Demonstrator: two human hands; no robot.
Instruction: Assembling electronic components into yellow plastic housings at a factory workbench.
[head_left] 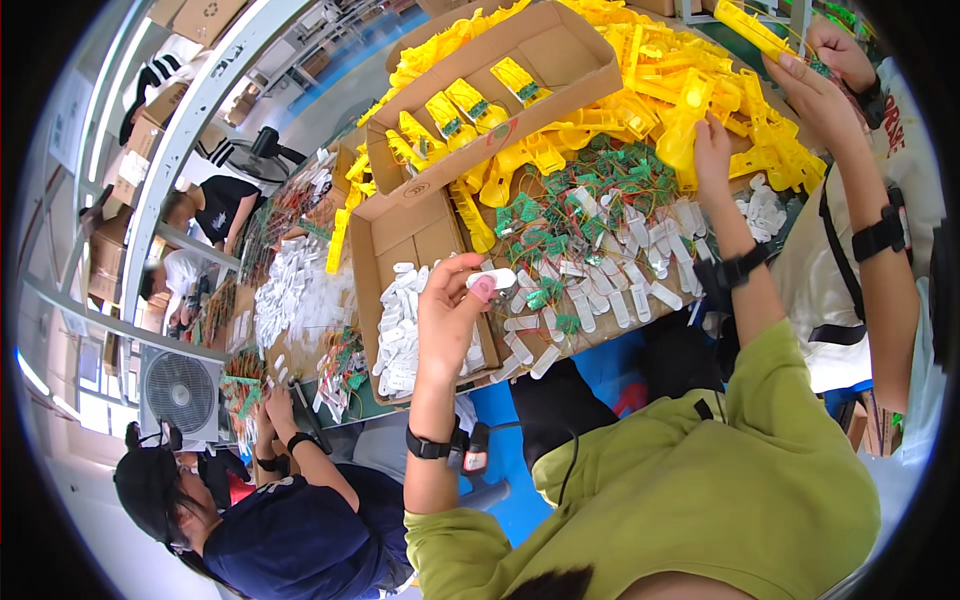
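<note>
My left hand point(448, 318) is raised over the near cardboard box and pinches a small white oval plastic piece point(499, 279) between thumb and fingers. My right hand point(712, 160) reaches to the yellow pile, its fingers closed on a yellow plastic housing point(680, 142). Between my hands lies a heap of green circuit boards point(545, 215) with thin wires. Several white plastic strips point(620, 300) are scattered along the near edge of the table. White plastic pieces point(398, 335) fill the near part of the open cardboard box point(400, 235) beside my left hand.
A shallow cardboard box point(545, 115) holding several yellow housings with boards stands at the back. Behind it spreads a large pile of yellow housings point(650, 60). At the right a co-worker's hands point(815, 85) hold a yellow part. Another co-worker point(290, 530) sits at the left.
</note>
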